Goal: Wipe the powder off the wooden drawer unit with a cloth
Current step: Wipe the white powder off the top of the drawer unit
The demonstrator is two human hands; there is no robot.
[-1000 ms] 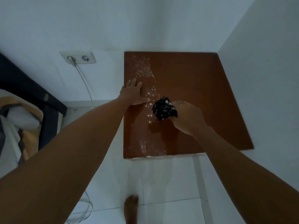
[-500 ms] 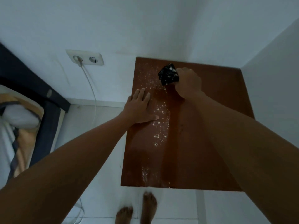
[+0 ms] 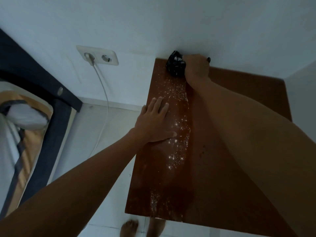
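Note:
The wooden drawer unit (image 3: 213, 177) shows its brown top, pushed into a white wall corner. A streak of white powder (image 3: 179, 127) runs from the far edge down the left half to the near edge. My right hand (image 3: 196, 69) grips a bunched black cloth (image 3: 176, 66) speckled with powder, pressed on the top at its far edge against the wall. My left hand (image 3: 154, 122) lies flat with fingers straight on the left side of the top, its thumb touching the powder streak.
A double wall socket (image 3: 97, 55) with a plugged white cable (image 3: 104, 100) sits left of the unit. A dark bed frame (image 3: 42, 86) with bedding fills the far left. My bare feet (image 3: 130, 228) stand on the white tiled floor below the near edge.
My right hand has pushed the cloth from the middle of the top to the far edge by the wall. My left hand has stayed flat on the left side.

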